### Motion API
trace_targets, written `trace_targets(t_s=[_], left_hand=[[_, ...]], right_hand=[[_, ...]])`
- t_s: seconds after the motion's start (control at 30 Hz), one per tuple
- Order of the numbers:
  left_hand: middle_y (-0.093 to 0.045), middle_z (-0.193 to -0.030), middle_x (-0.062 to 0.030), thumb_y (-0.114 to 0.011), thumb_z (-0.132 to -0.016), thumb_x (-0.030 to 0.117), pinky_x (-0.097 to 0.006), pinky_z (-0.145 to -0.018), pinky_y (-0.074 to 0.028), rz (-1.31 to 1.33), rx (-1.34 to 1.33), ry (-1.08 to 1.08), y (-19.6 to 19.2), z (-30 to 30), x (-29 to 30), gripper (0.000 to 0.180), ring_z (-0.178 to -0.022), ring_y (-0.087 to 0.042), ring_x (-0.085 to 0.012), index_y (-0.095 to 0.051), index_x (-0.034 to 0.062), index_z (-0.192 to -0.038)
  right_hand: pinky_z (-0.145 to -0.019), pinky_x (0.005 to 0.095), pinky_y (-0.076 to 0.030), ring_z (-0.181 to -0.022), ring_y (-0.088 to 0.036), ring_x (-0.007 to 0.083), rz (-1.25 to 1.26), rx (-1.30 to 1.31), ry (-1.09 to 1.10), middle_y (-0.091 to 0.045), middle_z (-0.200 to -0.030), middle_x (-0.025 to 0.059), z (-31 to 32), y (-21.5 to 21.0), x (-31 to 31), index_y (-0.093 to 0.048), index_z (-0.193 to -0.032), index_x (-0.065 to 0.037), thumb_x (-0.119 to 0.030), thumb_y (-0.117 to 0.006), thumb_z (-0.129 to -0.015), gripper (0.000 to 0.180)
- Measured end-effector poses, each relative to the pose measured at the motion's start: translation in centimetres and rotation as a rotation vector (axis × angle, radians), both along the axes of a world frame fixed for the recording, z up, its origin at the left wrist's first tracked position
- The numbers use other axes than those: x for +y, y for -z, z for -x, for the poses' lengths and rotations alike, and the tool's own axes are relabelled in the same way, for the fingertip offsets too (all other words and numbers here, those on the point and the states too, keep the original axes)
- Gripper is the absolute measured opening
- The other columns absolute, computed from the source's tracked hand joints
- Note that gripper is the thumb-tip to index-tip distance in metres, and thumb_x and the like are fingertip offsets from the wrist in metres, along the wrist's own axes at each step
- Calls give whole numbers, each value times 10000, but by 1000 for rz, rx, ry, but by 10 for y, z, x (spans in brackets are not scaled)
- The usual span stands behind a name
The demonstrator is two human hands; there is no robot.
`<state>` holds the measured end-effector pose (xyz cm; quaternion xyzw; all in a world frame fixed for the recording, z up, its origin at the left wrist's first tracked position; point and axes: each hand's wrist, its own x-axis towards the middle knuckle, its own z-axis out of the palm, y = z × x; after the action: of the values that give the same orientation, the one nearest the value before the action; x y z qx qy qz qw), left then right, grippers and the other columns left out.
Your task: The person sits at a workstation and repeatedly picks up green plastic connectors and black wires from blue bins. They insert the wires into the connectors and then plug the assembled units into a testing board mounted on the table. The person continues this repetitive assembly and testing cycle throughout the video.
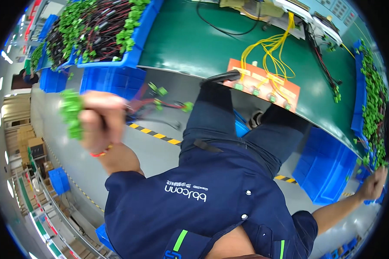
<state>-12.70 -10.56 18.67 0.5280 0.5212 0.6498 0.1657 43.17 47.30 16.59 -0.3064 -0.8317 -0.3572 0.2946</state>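
My left hand [101,118], a little blurred, is raised at the left, its fingers wrapped round a bundle of cables. Green connectors [71,114] bunch out on one side of the fist; red and black wires [153,103] with more green ends trail from the other. Far to the right, my right hand [373,185] is by the lower end of a blue bin [358,110] filled with green-ended cables [369,86]. Its fingers look curled; what they hold, if anything, cannot be made out.
An orange fixture board [294,97] with green sockets and yellow wires [263,47] sits at the green table's [181,47] near edge. A blue bin [138,41] heaped with cables stands at the table's left. Blue crates [326,164] stand below. Loose cables [326,73] lie at right.
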Motion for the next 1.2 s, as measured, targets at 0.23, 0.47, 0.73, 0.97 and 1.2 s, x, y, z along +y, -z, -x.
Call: trace_targets(t_s=[0.23, 0.47, 0.73, 0.97, 1.2], left_hand=[[-571, -703, -6, -503, -1036, 213, -201, -548, -343, 294, 1020, -924, -116, 69, 8, 377, -586, -509, -59, -605, -69, -1265], [-725, -943, -157, -716, -899, 269, -370, -768, -536, 573, 1218, -838, -72, 170, 59, 260, -845, -697, -311, -724, 65, -1059], [-637, -1245, -164, -858, -710, 397, -395, -950, -492, 658, 912, -629, 30, 193, 59, 879, -1086, -618, -296, -478, 105, -1448], [-549, -1093, -128, -814, -734, 470, -451, -993, -369, 940, 1146, -676, -2, 162, 63, 858, -1073, -513, -311, -462, 193, -1466], [-624, -1038, -112, -753, -814, 272, -372, -830, -427, 574, 1389, -921, 0, 117, 69, 507, -935, -552, -255, -604, 86, -1262]], right_hand=[[-875, 235, -503, -968, -655, 111, 564, 487, -173, -714, -1152, 82, 53, 20, -69, -651, -1259, 23, -148, -581, -1020, 302], [-627, 194, -338, -726, -410, 63, 906, 287, -153, -498, -818, -5, 105, 27, -140, -627, -1083, 97, -113, -544, -1037, 231], [-540, 238, -332, -638, -411, 50, 1431, 255, -368, -446, -699, -28, 151, 68, -216, -562, -847, 14, -249, -564, -1024, 317], [-493, 195, -281, -564, -370, 7, 2329, 566, -498, -516, -748, -20, 243, 109, -277, -546, -833, -49, -215, -568, -1013, 246], [-532, 203, -334, -572, -369, 33, 2483, 958, -777, -479, -729, -31, 304, 124, -306, -576, -1086, 16, -200, -524, -1043, 226]])
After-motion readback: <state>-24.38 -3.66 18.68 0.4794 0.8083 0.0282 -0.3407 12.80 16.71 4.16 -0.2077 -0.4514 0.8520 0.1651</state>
